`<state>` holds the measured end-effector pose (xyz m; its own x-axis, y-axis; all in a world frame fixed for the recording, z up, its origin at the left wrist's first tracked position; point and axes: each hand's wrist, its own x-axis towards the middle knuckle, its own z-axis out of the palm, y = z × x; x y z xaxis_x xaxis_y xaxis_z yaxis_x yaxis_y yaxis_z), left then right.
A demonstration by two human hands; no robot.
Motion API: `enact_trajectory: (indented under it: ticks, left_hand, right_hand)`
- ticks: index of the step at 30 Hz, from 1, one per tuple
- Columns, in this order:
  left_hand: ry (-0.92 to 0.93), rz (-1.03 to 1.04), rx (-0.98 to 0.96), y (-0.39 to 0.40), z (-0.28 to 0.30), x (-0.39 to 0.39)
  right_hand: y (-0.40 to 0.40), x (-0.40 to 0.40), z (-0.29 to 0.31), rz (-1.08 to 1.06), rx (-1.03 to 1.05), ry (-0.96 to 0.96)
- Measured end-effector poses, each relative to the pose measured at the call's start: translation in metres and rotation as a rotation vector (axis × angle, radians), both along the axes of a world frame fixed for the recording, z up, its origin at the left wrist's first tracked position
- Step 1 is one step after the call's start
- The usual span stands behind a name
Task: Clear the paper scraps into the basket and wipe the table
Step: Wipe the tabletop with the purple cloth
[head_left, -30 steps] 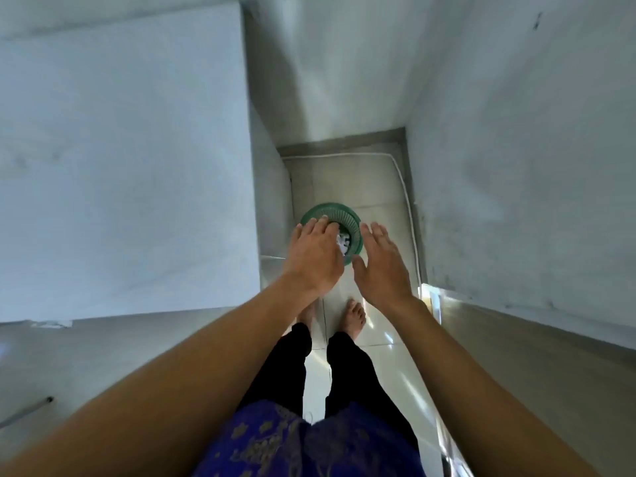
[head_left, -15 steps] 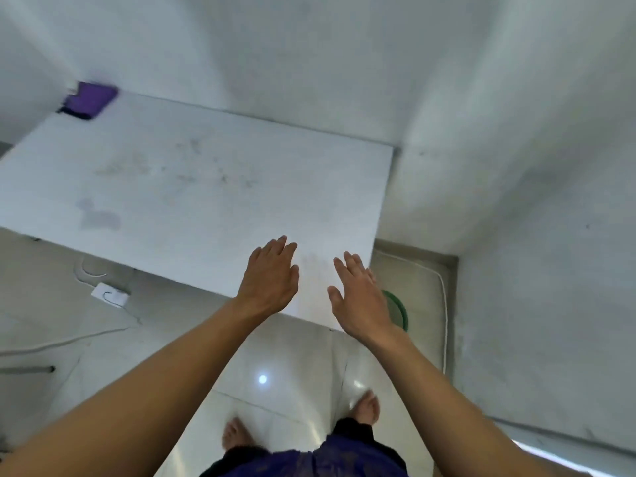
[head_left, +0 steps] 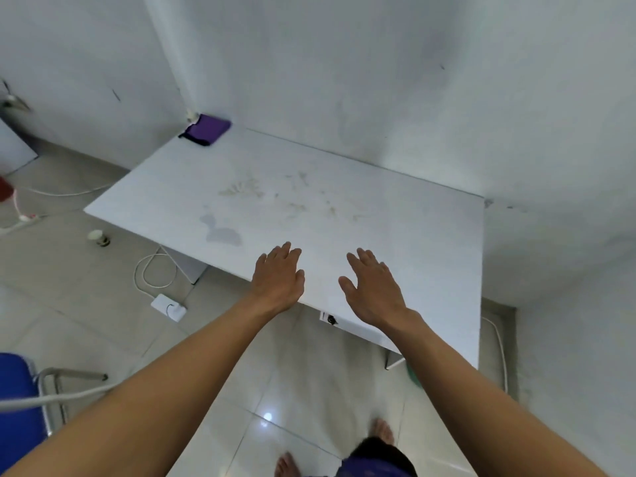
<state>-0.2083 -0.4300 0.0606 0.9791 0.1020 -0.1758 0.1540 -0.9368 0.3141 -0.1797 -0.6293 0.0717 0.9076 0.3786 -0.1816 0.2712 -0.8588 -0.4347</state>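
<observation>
No scraps left on my table, only brown smears and a grey wet patch mid-top, so wiping remains. The purple cloth sits at the far left corner. A second ago I stood over the basket; now my left hand and right hand hover spread, empty, at the near edge.

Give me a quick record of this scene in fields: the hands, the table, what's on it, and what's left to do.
left hand: left hand open, fingers straight, holding nothing, over the near edge of the table
right hand: right hand open, empty, beside the left
table: white rectangular table set against the wall
marks: brownish smears and a grey wet patch
cloth: folded purple cloth at the far left corner
paper scraps: none visible on the tabletop
basket: green basket barely showing under the near right corner
remaining: wiping, judging by the stains
</observation>
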Motion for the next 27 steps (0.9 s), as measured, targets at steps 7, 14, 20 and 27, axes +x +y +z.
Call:
enact_trajectory:
  ticks: [7,14,20,27]
  left_hand:
    - [-0.030,0.003,-0.031,0.087,-0.006,0.028]
    - [-0.002,0.031,0.026,0.201,-0.023,0.087]
    - [0.053,0.042,0.090,0.309,-0.012,0.130]
    - [0.067,0.108,0.020,0.396,-0.002,0.181]
  right_hand:
    - [0.086,0.027,-0.002,0.038,-0.037,0.019]
    - [0.197,0.096,-0.027,0.096,0.000,0.054]
    - [0.293,0.154,-0.034,0.166,0.018,0.117]
    - [0.384,0.209,-0.029,0.225,0.043,0.136]
